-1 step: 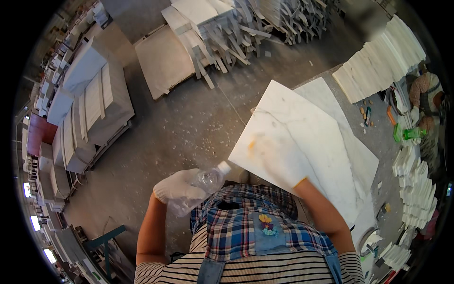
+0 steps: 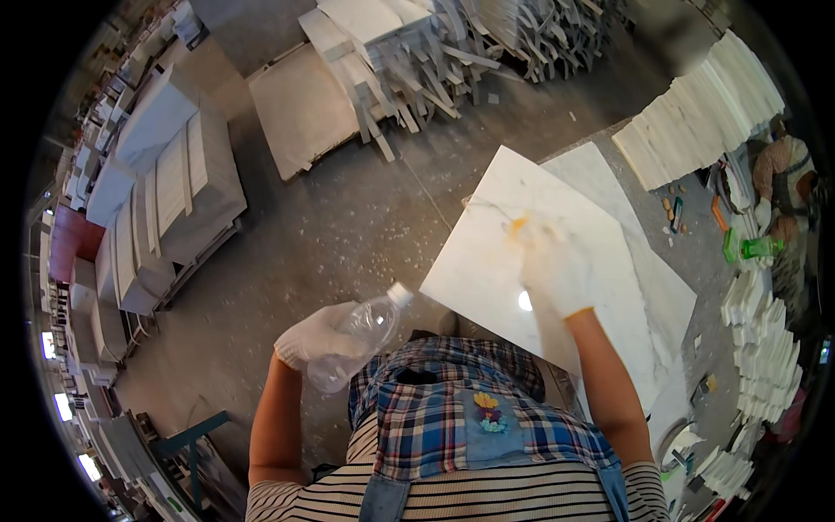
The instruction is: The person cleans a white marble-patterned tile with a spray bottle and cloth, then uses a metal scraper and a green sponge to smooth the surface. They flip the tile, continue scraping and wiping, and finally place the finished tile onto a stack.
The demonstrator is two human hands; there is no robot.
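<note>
Nearest the plaid apron (image 2: 417, 418), the gloved left hand (image 2: 322, 335) is closed around a clear plastic bottle (image 2: 370, 331), which tilts with its white cap up and to the right. Hand and bottle have shifted a little to the left since the earlier frame, and the cap now sits slightly farther from the slab's left corner, just beside it and apart.

The gloved right hand (image 2: 557, 261) is over the white marble slab (image 2: 609, 252), blurred; I cannot tell how wide its fingers are. It has moved away from the left corner, farther up and right, and the yellow-orange smear at its fingertips has gone with it; whether that is something held is unclear. A small bright round spot (image 2: 524, 301) now shows beside the wrist.

The slab lies askew on another marble slab (image 2: 584, 165), its left corner jutting toward the floor (image 2: 348, 226). Along the slabs' right side runs a narrow bare strip of grey tabletop (image 2: 704, 322), bounded by stacked white pieces (image 2: 765, 348) and, farther up, a long row of marble strips (image 2: 696, 113). Leftward, open floor scattered with chips reaches the stone blocks (image 2: 196, 187).
</note>
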